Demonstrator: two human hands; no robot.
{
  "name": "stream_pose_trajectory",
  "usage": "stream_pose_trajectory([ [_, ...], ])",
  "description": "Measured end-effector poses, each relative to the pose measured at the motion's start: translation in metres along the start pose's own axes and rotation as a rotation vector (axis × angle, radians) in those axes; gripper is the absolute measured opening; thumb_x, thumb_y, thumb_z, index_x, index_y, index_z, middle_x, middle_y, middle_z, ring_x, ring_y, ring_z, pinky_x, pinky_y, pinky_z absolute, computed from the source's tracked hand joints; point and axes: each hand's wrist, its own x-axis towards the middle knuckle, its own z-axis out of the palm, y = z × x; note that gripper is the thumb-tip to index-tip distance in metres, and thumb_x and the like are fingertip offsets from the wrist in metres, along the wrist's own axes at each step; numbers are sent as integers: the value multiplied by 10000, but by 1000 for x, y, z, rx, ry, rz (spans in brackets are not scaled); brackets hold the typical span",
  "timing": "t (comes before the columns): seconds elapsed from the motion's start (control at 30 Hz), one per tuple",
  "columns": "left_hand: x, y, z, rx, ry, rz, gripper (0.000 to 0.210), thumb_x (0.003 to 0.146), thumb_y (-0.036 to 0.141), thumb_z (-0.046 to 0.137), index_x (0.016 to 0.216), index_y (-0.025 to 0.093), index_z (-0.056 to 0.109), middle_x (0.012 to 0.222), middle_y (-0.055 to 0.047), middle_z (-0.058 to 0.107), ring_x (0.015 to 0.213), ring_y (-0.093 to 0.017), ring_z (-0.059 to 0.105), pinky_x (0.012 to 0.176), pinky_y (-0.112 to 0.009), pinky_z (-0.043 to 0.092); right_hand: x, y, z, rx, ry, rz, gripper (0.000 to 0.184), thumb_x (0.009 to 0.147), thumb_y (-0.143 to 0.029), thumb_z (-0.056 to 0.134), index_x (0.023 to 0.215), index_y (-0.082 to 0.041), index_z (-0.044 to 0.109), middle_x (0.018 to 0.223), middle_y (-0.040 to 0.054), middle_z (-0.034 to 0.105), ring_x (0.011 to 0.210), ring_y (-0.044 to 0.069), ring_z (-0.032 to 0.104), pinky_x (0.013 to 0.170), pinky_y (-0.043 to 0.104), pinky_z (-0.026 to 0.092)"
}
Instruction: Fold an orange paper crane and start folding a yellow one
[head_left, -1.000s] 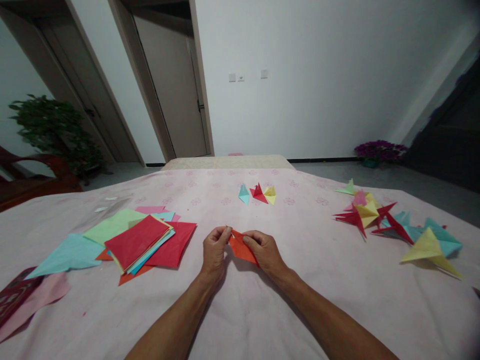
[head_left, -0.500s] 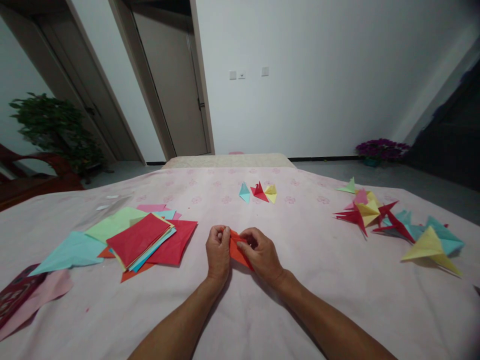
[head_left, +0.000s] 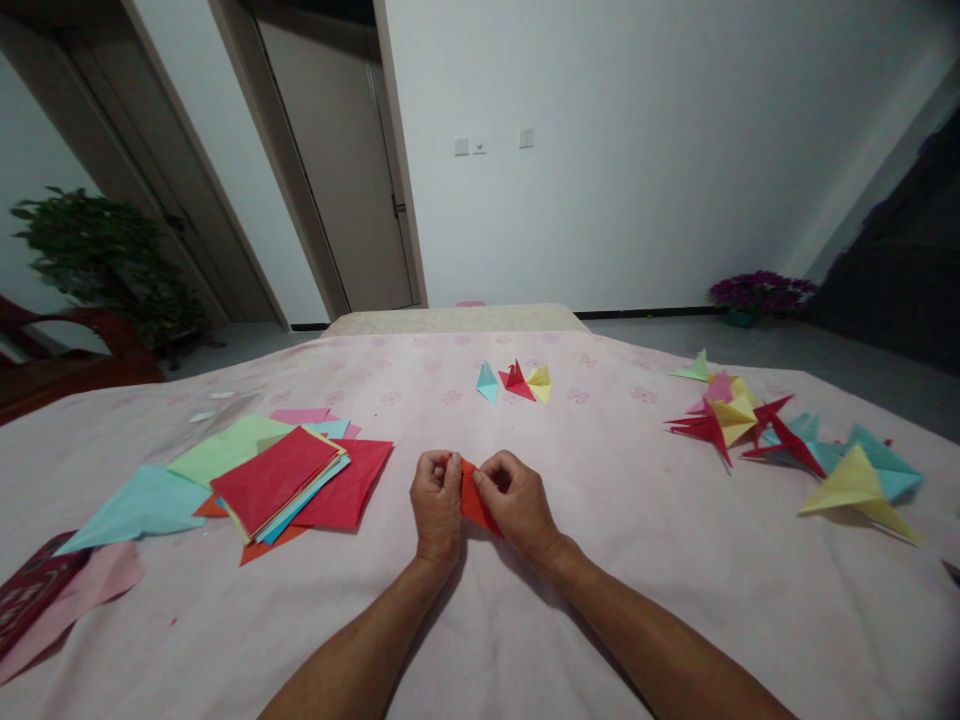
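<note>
Between my two hands is a folded piece of orange origami paper point(head_left: 477, 508), partly covered by my fingers. My left hand point(head_left: 438, 505) pinches its left upper edge between thumb and curled fingers. From the right, my right hand point(head_left: 519, 502) grips the same paper, thumb pressed near its top. Both hands rest low over the pink tablecloth point(head_left: 465, 640). Beyond them stand three small folded pieces: a light blue one point(head_left: 487, 382), a red paper crane point(head_left: 517, 381) and a yellow one point(head_left: 541, 384).
A stack of coloured paper point(head_left: 281, 480) lies to the left, with a dark red object point(head_left: 37, 585) near the left edge. Several folded paper cranes point(head_left: 735, 415) cluster on the right, a yellow one point(head_left: 859, 492) nearest me. A beige surface point(head_left: 457, 320) adjoins the table's far edge.
My right thumb and fingers have shifted slightly up and left along the orange paper, and its upper fold looks flatter. The left hand keeps its grip.
</note>
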Motion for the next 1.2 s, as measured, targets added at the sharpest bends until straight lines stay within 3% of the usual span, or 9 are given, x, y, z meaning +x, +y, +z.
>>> stream_pose_trajectory([
  [0.33, 2, -4, 1, -171, -91, -98, 291, 789, 394, 701, 933, 177, 573, 727, 19, 632, 642, -121, 614, 602, -218, 469, 0, 2, 0, 44, 42, 38, 169, 786, -284, 603, 660, -210, 519, 634, -12, 588, 584, 133, 527, 573, 253, 426],
  [0.47, 1, -3, 1, -252, -155, -150, 450, 756, 364, 745, 1129, 175, 580, 797, 5, 666, 697, -121, 642, 659, -224, 490, 2, 5, -1, 84, 47, 38, 172, 798, -290, 606, 671, -204, 529, 643, -9, 595, 597, 135, 541, 582, 252, 435],
  [0.63, 2, -3, 1, -288, -173, -176, 605, 705, 332, 783, 1241, 151, 568, 739, 28, 634, 648, -103, 621, 631, -211, 478, 5, 7, -4, 118, 37, 71, 181, 800, -311, 616, 680, -196, 544, 651, -1, 604, 602, 141, 550, 581, 259, 442],
  [1.03, 3, -5, 0, -264, -120, -175, 461, 663, 328, 818, 1030, 172, 587, 706, 34, 652, 607, -101, 619, 599, -203, 477, 5, 9, -1, 173, 24, 97, 166, 784, -325, 636, 719, -195, 555, 659, -11, 593, 600, 134, 536, 566, 244, 438],
  [1.13, 4, -7, 0, -303, -131, -217, 494, 645, 342, 828, 1043, 168, 593, 716, 24, 663, 615, -112, 628, 608, -217, 487, 6, 9, -1, 260, -70, 178, 208, 759, -356, 669, 848, -173, 629, 716, 3, 636, 636, 146, 566, 583, 250, 459],
  [1.2, 5, -7, 1, -300, -131, -247, 491, 641, 360, 830, 1031, 154, 615, 737, 5, 673, 628, -120, 628, 608, -223, 484, 7, 9, -2, 258, -141, 186, 222, 781, -380, 655, 830, -163, 668, 738, 20, 665, 669, 157, 586, 612, 257, 468],
])
